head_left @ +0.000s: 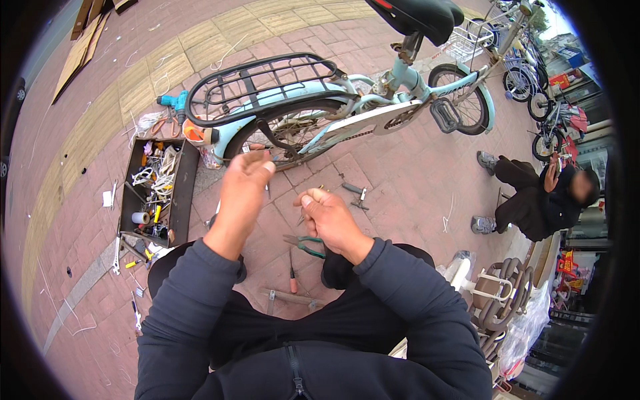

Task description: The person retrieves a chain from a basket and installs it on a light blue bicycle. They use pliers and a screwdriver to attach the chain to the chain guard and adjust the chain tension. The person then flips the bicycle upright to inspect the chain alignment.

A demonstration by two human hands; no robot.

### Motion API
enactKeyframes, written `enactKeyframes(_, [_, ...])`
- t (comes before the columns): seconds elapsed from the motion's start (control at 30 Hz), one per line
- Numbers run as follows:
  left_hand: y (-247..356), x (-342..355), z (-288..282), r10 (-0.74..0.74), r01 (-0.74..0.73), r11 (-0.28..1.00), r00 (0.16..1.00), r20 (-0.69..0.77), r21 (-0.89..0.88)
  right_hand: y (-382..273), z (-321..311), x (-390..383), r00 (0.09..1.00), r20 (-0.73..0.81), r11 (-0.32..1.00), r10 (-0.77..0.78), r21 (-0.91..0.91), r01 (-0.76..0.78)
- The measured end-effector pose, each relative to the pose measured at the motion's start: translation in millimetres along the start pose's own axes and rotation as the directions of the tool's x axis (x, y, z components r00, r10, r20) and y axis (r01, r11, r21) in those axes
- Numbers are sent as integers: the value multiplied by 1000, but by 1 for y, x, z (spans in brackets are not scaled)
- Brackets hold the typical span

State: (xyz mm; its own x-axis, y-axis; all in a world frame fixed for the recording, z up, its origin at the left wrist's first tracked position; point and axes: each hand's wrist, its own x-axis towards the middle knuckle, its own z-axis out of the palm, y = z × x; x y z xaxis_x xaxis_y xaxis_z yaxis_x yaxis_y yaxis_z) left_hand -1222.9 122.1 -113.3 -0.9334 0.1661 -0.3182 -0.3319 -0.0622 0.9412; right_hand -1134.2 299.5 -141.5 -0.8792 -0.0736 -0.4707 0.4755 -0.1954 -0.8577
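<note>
In front of me stands a light blue bicycle (400,80) with a black rear rack (263,87) and a white chain guard (360,125). My left hand (245,190) is raised by its rear wheel (287,127), fingers stretched forward, and nothing shows in it. To the right, over the paving, my right hand (330,217) is closed, thumb pressed to the curled fingers; whatever it may pinch is too small to make out. Below it lie green-handled pliers (308,247) and, nearer me, a screwdriver (293,279) with an orange-red handle.
An open toolbox (185,193) full of tools stands at left. Behind it lies a teal power tool (175,103). Small metal parts (359,200) rest on the paving ahead. At right, another person (540,193) sits; tubes or tires (507,293) are piled nearer me.
</note>
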Motion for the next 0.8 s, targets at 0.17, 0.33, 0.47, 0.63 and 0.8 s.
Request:
enactKeyframes(0.17, [43,57,-53,88,-208,947,900,-426,-244,-64,-68,9,812,-464,922,-355,-29,387])
enactKeyframes(0.33, [42,99,-75,-11,-86,971,916,-402,-223,-200,-141,25,434,-528,663,-730,-393,637])
enactKeyframes(0.47, [38,115,-81,2,-50,991,930,-367,-121,-295,-162,49,629,-553,819,-547,-196,540])
enactKeyframes(0.63, [45,113,-81,45,-43,999,916,-398,14,-330,-165,71,781,-460,904,-421,-147,401])
enactKeyframes(0.8, [59,94,-79,15,-24,1000,914,-406,-16,-332,-173,64,819,-385,901,-425,-89,425])
